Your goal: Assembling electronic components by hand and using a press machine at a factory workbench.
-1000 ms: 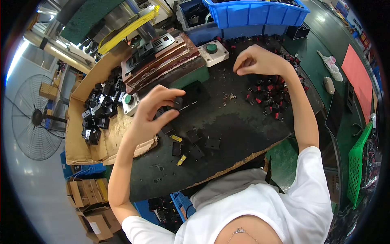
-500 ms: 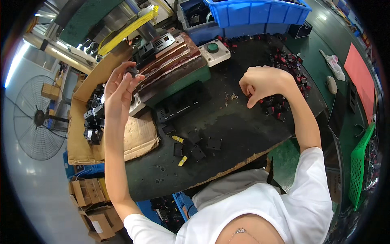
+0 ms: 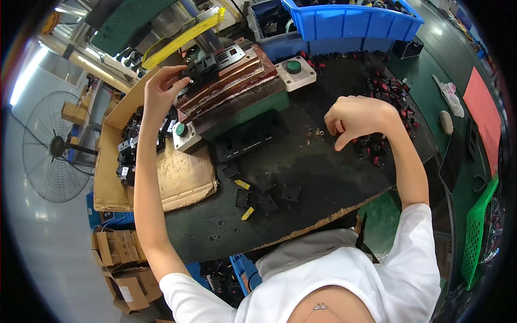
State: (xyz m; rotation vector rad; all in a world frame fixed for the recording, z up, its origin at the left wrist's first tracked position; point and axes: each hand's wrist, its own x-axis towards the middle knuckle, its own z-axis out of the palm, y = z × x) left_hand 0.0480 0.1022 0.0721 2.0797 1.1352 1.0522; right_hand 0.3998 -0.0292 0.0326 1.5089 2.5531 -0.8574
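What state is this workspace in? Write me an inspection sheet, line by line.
Surface: dark table, patchy, front edge frayed.
Things: black panel beside the block; red-black parts heaped at right.
Clutter: loose black pieces and two yellow strips near the front; metal bits mid-table.
Hands: left hand at the block, fingertips at a dark part, grip unclear; right hand curled by the red-black parts, palm hidden.
Cables: thin cord by the fan.
Surroundings: fan and cartons left, blue bin beyond, green basket right.
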